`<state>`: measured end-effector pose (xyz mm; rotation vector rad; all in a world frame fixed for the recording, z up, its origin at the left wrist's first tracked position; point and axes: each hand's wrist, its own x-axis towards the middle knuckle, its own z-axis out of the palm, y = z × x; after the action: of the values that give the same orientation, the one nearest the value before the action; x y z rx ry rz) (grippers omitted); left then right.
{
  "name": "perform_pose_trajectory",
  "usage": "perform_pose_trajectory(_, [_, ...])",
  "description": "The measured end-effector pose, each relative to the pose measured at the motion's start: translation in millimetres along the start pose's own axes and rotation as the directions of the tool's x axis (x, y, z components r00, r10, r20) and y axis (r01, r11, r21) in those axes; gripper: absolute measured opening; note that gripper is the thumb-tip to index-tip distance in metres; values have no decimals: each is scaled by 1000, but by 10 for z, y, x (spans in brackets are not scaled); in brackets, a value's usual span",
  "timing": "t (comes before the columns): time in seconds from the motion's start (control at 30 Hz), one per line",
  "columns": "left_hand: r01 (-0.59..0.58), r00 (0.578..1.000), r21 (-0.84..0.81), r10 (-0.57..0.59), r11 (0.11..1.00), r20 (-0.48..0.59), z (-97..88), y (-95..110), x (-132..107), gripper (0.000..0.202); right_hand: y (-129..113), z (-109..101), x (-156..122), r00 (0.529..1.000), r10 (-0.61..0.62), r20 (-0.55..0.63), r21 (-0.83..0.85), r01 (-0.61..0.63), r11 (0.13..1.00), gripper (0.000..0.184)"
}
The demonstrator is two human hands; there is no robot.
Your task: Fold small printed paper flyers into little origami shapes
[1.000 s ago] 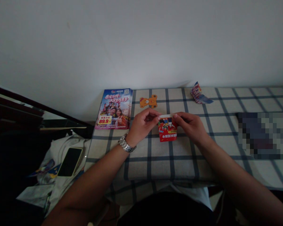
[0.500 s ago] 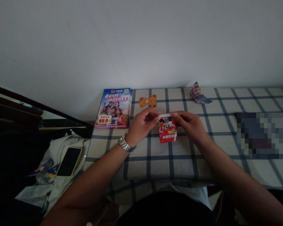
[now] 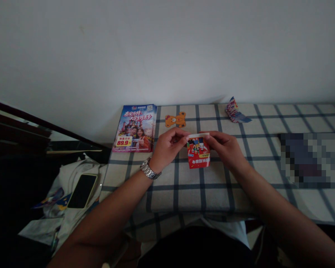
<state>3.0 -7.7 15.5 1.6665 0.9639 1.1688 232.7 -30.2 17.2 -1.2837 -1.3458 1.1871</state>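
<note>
Between my hands is a small red printed paper card [image 3: 198, 156], its lettering upside down to me and a white strip along its far edge. My left hand [image 3: 170, 145] pinches the far left corner between thumb and fingers; a metal watch [image 3: 150, 169] is on that wrist. At the far right corner, my right hand [image 3: 223, 145] grips the same card. Just beyond my hands a flat orange bear cutout [image 3: 175, 120] lies on the checked cloth [image 3: 167, 193]. Left of my left hand is a stack of blue and pink flyers [image 3: 136, 128].
A crumpled printed paper [image 3: 236, 111] sits near the wall, back right. Farther right lies a dark, pixelated flat item [image 3: 307, 160]. Below the table's left edge a phone [image 3: 82, 191] rests on a white bag [image 3: 65, 171]. A white wall [image 3: 167, 52] closes off the back.
Both hands keep their hold at the card's far corners. The card has tilted slightly, its white far strip now showing a little more; all else stays in place.
</note>
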Motion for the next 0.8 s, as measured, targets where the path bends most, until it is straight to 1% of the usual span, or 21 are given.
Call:
perform_pose_trajectory(0.13, [-9,999,11,9,1000,-32,-10,-10,3,23,-8,-14,-8,997,-3,83,-26,6,1000,39])
perform_pose_trajectory(0.3, [0,1000,-3,0,1000,-20,-14,17,14,20,-29,-49,-7,993,-27,114,-109,40,993,40])
perform_pose_trajectory(0.43, [10,1000,-17,-10,1000,4,-12,25,16,21,-40,-65,-9,994,-41,102,-122,54,991,40])
perform_pose_trajectory(0.6, [8,1000,-26,-7,1000,8,0,1,13,24,-39,-51,-12,997,-14,72,-84,20,996,37])
perform_pose_trajectory(0.8, [18,999,-49,-16,999,35,-1,-14,22,23,5,-59,-4,999,-17,49,-75,21,997,35])
